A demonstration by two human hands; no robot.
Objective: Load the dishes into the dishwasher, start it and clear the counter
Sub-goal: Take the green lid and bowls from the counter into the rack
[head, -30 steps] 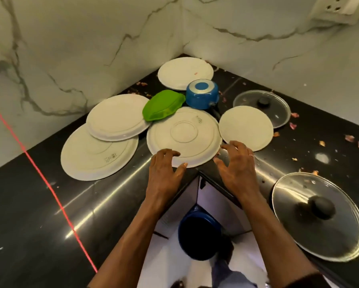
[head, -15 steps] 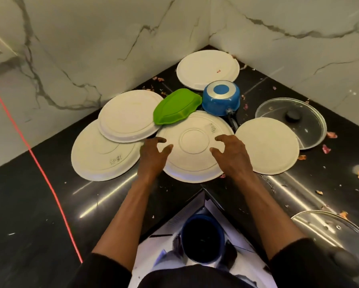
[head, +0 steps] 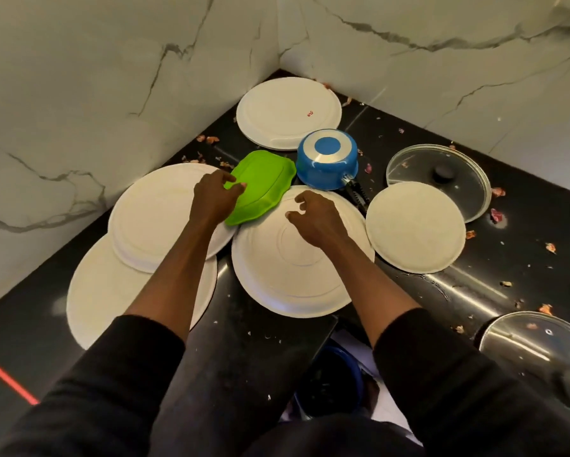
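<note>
Several white plates lie upside down on the black corner counter point(head: 494, 278): a large middle plate point(head: 293, 282), two overlapping on the left point(head: 151, 222) point(head: 102, 301), one in the far corner point(head: 286, 110) and a smaller one to the right point(head: 415, 229). A green dish point(head: 267, 189) lies upside down, resting on the plates. Behind it stands an upturned blue saucepan point(head: 328, 159). My left hand point(head: 214, 196) pinches the green dish's left rim. My right hand point(head: 313, 216) hovers over the middle plate with loosely curled fingers, holding nothing.
Two glass lids lie on the counter, one at the back right point(head: 418, 163) and one at the near right point(head: 534, 347). Food scraps are scattered over the right side. Marble walls close the corner. A dark blue bucket point(head: 336, 380) stands on the floor below.
Both hands have moved forward from the counter's near edge across the middle plate. The left hand has reached the green dish's rim. The right hand is now over the plate's far half.
</note>
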